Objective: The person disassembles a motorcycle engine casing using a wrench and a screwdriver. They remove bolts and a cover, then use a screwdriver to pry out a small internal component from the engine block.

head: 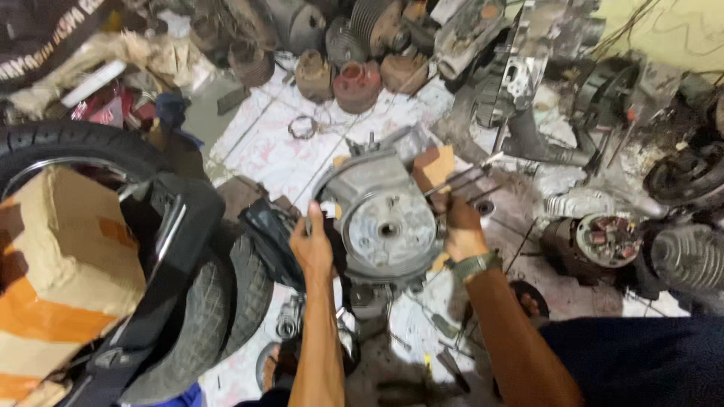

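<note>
i see a cardboard box at the left edge of my view, tan with orange tape bands across its lower face, resting against a motorcycle tyre. in the top left corner a dark cloth with pale printed lettering hangs over the clutter, and below it lies a red and white packet, too blurred to tell more. a small brown cardboard scrap sits just behind the engine casing.

the grey engine casing stands on the tiled floor near the middle of the view, between my two hands. my left hand is clasped on its left rim, thumb up against the metal edge beside a bit of white material; the fingers are wrapped round the far side of the rim, so it is holding the casing. my right hand is closed against the right rim, and thin metal rods stick up and to the right from above it; i cannot tell whether the fingers hold the rods or only the casing. a watch sits on that wrist.

the casing's round open face with its centre hole is turned towards me and slightly upward; its long axis runs from the near floor up toward the far side.

rusty finned cylinders line the far edge of the floor, and a stator with copper coils lies to the right.
</note>
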